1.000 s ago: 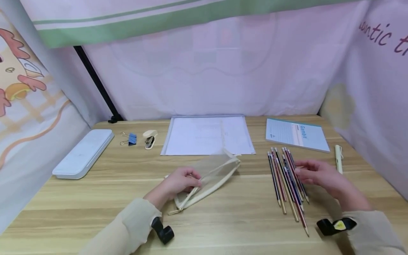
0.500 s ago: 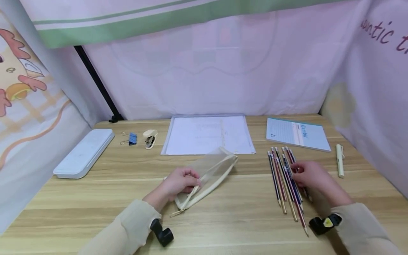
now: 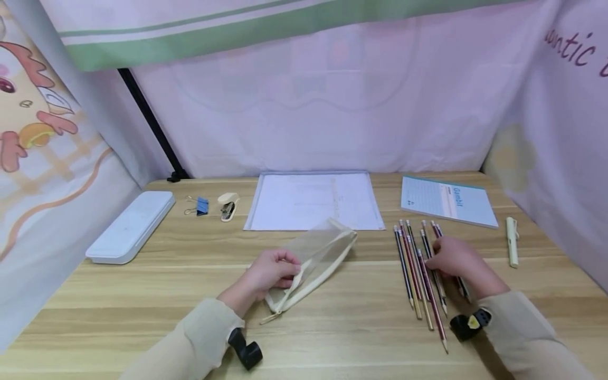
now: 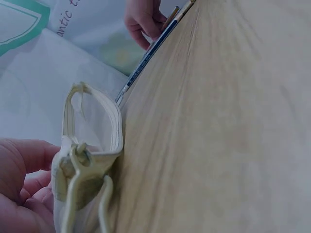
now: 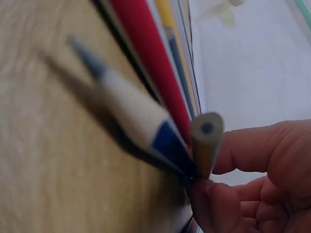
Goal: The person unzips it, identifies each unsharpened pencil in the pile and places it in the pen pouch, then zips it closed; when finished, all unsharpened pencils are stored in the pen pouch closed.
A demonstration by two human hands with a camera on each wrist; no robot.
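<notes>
A sheer mesh zipper pouch (image 3: 323, 272) with cream edging lies in the middle of the table, its mouth gaping in the left wrist view. My left hand (image 3: 273, 272) pinches the pouch's near left edge between thumb and fingers, beside the zipper cord (image 4: 73, 194). To the right, several pencils (image 3: 415, 285) lie in a loose bundle, eraser ends away from me. My right hand (image 3: 458, 264) pinches pencils at the bundle's right side. In the right wrist view, a flat-ended pencil (image 5: 207, 138) and a sharpened blue pencil (image 5: 131, 107) sit at the thumb and forefinger.
Along the back stand a blue binder clip (image 3: 202, 206), a small stapler (image 3: 228, 207), a clear folder of paper (image 3: 304, 203) and a blue notebook (image 3: 448, 203). A white pencil case (image 3: 130, 227) lies far left, a pale green pen (image 3: 512, 243) far right. Fabric curtains surround the table.
My right hand has moved left onto the pencils and its fingers have closed on some. The bundle has spread, some pencils shifting left. My left hand keeps holding the pouch.
</notes>
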